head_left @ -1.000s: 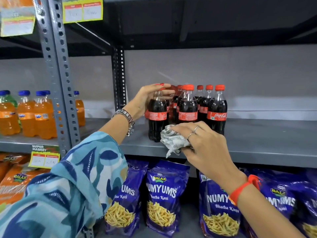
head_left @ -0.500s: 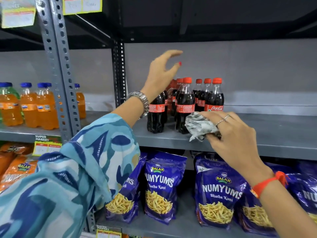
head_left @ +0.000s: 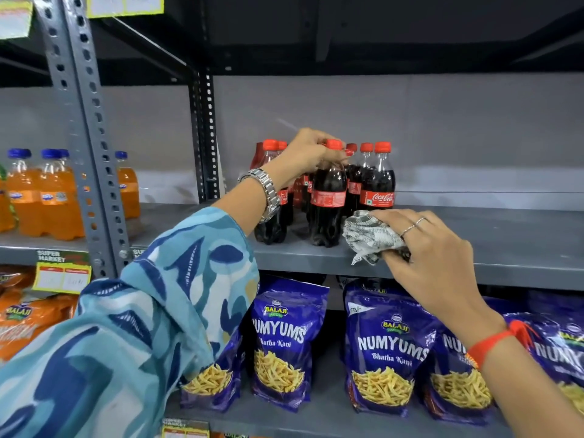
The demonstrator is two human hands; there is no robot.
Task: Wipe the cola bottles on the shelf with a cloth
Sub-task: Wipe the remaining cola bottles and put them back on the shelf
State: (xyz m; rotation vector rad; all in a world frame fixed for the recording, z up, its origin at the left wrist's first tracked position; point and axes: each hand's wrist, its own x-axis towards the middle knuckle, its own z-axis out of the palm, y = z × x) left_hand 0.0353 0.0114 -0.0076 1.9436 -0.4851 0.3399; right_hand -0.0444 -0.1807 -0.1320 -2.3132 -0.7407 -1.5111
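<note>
Several small cola bottles with red caps stand in a cluster on the grey middle shelf [head_left: 505, 245]. My left hand [head_left: 308, 154] is closed around the neck of the front middle cola bottle [head_left: 328, 200], which stands upright on the shelf. A bottle with its Coca-Cola label [head_left: 377, 184] facing me stands to its right. My right hand [head_left: 433, 254] grips a crumpled grey-and-white cloth [head_left: 368, 238], resting on the shelf just right of the held bottle's base and in front of the labelled one.
Orange soda bottles [head_left: 41, 194] stand left of the perforated grey upright [head_left: 88, 147]. Blue Numyums snack bags [head_left: 284, 343] fill the shelf below, with orange bags [head_left: 22, 314] at lower left. The shelf right of the colas is bare. A dark shelf hangs overhead.
My left hand, raised open above the bottles half a second ago, came down and closed on the front middle bottle's neck. My right hand with the cloth stayed by the bottles' base.
</note>
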